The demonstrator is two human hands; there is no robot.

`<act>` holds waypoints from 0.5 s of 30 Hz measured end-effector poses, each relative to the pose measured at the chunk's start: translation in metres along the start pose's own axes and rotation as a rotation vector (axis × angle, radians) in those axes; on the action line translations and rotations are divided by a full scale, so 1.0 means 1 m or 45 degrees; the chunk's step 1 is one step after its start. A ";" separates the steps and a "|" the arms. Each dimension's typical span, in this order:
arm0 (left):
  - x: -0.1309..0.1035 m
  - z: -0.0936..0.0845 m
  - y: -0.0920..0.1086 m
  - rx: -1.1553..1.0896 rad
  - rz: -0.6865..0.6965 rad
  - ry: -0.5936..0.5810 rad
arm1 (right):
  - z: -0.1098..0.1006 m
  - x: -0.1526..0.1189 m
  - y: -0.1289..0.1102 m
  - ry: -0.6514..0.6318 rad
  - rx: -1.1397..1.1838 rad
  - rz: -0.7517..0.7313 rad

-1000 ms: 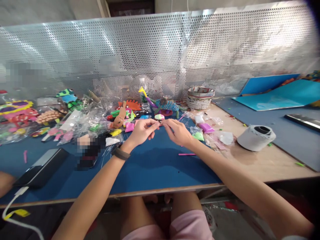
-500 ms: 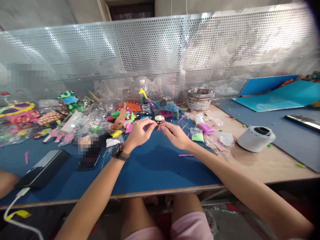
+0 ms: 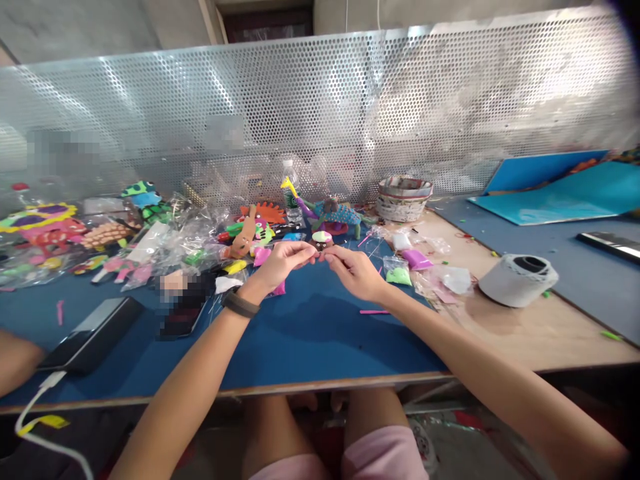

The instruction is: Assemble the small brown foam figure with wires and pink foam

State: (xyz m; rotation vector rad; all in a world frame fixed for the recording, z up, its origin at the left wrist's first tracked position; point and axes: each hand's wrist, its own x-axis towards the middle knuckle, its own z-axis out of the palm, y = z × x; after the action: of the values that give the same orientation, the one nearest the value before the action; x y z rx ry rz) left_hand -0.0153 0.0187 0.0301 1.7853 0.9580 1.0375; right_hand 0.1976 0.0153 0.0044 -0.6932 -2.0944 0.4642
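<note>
Between my fingertips sits a small brown clay figure with white eyes and a pale green and pink top. My left hand pinches it from the left, thumb and fingers together; a dark band circles that wrist. From the right, my right hand pinches it as well. Both hands are above the blue table mat. Just behind them stands a blue spotted clay animal. A pink stick tool lies below my right hand.
Bagged clay and a white paper roll are to the right, with a woven paper basket behind. Clay figures and plastic bags crowd the left. A power bank with a white cable lies near another person's arm.
My left hand has turned slightly at the wrist, and more of the brown figure's face shows between my fingers. The whole view has shifted a little to the right.
</note>
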 end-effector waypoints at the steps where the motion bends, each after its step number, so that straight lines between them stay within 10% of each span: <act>1: -0.001 -0.001 0.002 0.017 0.003 -0.026 | -0.001 0.000 0.002 0.005 -0.047 -0.038; 15: -0.007 0.012 -0.001 0.831 0.472 0.093 | -0.013 0.003 0.030 -0.043 -0.362 -0.247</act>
State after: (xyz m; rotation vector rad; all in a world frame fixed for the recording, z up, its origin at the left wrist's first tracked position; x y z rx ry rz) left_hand -0.0072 0.0094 0.0234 2.5514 1.1198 1.0928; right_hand 0.2159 0.0415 -0.0034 -0.6369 -2.2571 0.0709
